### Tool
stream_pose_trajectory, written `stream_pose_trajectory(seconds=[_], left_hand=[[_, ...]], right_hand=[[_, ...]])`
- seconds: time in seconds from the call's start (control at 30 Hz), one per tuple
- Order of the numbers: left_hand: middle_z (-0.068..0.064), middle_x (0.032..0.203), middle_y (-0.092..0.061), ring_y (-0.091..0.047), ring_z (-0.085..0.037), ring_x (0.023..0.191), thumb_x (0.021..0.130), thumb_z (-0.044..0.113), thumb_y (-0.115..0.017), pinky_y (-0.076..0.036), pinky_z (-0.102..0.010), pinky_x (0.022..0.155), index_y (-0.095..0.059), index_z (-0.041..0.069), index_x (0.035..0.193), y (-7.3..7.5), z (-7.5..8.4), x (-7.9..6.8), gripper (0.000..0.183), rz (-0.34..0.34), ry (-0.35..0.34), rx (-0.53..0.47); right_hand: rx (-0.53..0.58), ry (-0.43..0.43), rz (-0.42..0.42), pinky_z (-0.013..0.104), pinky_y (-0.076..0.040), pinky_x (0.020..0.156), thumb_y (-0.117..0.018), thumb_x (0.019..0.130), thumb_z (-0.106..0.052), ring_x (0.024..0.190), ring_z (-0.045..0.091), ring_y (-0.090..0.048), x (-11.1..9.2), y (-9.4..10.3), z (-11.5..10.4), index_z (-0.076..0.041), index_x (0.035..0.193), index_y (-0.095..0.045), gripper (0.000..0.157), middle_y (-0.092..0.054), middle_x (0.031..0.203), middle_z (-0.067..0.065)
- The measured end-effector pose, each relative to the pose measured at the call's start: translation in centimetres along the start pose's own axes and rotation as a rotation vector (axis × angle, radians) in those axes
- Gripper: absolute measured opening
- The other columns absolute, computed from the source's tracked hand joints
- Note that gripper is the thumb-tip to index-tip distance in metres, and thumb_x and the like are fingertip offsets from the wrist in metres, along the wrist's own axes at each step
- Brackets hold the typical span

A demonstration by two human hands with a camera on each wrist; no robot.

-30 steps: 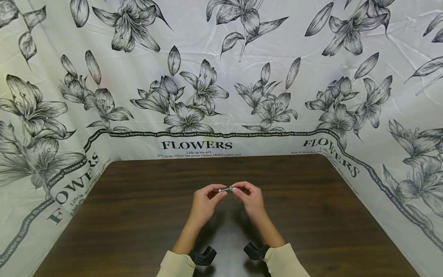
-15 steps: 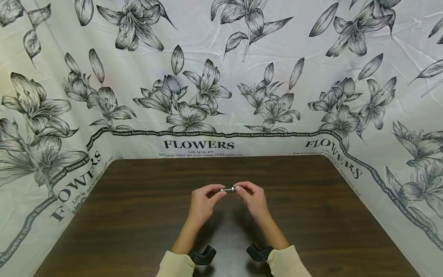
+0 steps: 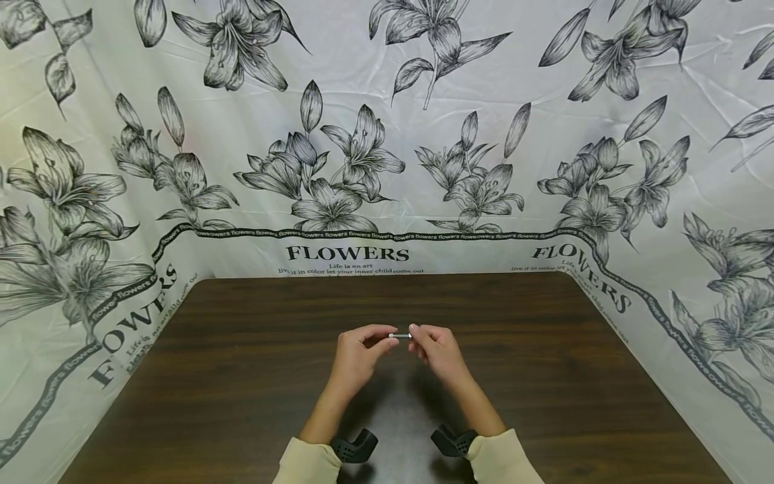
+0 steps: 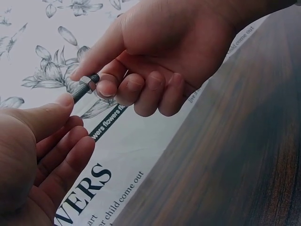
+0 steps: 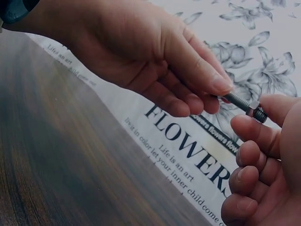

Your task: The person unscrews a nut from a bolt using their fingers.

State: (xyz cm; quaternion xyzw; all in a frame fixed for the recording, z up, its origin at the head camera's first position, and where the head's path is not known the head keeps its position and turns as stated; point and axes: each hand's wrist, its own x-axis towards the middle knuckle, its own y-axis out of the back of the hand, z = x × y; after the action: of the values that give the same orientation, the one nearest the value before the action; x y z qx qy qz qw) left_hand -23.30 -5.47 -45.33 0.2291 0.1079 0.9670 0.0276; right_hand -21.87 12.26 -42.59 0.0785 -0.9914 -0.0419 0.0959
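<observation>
A metal bolt [image 3: 400, 335] lies level between the two hands, above the dark wooden table. My left hand [image 3: 355, 355] pinches it near the left end, thumb and index finger hiding that end. A hex nut [image 5: 253, 108] is threaded on the shank close to the other end, and a short stretch of thread sticks out past it. My right hand [image 3: 443, 353] has its thumb and curled index finger on either side of this nut. Its other fingers [image 4: 154, 96] are folded toward the palm. In the head view the right fingertips mostly cover the nut.
Brown wooden tabletop [image 3: 254, 376] spreads under both hands. Behind and beside it hangs a white cloth [image 3: 266, 202] printed with grey lilies and the word FLOWERS. Each wrist wears a black camera mount [image 3: 355, 446] below a cream sleeve [image 3: 308, 462].
The right thumb and fingers have shifted over the nut, which showed more plainly half a second ago, and the index finger has curled. My left hand keeps its pinch and has barely moved.
</observation>
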Motion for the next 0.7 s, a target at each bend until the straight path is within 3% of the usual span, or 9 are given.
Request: stream_pose_trajectory(seconds=[0.27, 0.47, 0.57, 0.7], left_hand=[[0.004, 0.078, -0.070, -0.066, -0.013, 0.064, 0.083, 0.007, -0.077, -0.055, -0.029, 0.058, -0.076, 0.007, 0.094, 0.2, -0.2, -0.1, 0.012, -0.006, -0.010, -0.001], [-0.001, 0.079, -0.071, -0.068, -0.023, 0.066, 0.083, 0.009, -0.076, -0.054, -0.027, 0.058, -0.076, 0.007, 0.095, 0.3, -0.3, -0.1, 0.013, -0.007, 0.026, -0.005], [-0.005, 0.080, -0.071, -0.068, -0.027, 0.066, 0.082, 0.005, -0.076, -0.054, -0.026, 0.058, -0.075, 0.005, 0.095, 0.3, 0.2, 0.0, 0.013, -0.003, 0.040, -0.003], [-0.011, 0.080, -0.070, -0.067, -0.023, 0.064, 0.082, -0.001, -0.074, -0.053, -0.026, 0.058, -0.073, -0.001, 0.096, 0.6, 2.2, -0.1, 0.013, -0.002, 0.028, 0.014]], right_hand=[[0.010, 0.025, -0.030, 0.021, -0.035, 0.050, -0.055, 0.100, -0.010, 0.052, 0.012, -0.042, 0.0, 0.0, 0.2, 0.012, 0.078, -0.062, 0.032, -0.049, 0.060, 0.008], [0.011, 0.041, -0.027, 0.021, -0.037, 0.049, -0.060, 0.096, -0.007, 0.052, 0.011, -0.044, 0.1, 0.2, 0.4, 0.008, 0.084, -0.066, 0.020, -0.048, 0.059, 0.007], [0.019, 0.054, -0.028, 0.020, -0.037, 0.049, -0.062, 0.095, -0.005, 0.053, 0.012, -0.045, 0.1, 0.2, 0.5, 0.010, 0.089, -0.067, 0.017, -0.050, 0.061, 0.008], [0.039, 0.072, -0.033, 0.019, -0.037, 0.048, -0.064, 0.093, -0.002, 0.054, 0.011, -0.045, 0.1, 0.3, 0.7, 0.012, 0.097, -0.067, 0.015, -0.050, 0.064, 0.007]])
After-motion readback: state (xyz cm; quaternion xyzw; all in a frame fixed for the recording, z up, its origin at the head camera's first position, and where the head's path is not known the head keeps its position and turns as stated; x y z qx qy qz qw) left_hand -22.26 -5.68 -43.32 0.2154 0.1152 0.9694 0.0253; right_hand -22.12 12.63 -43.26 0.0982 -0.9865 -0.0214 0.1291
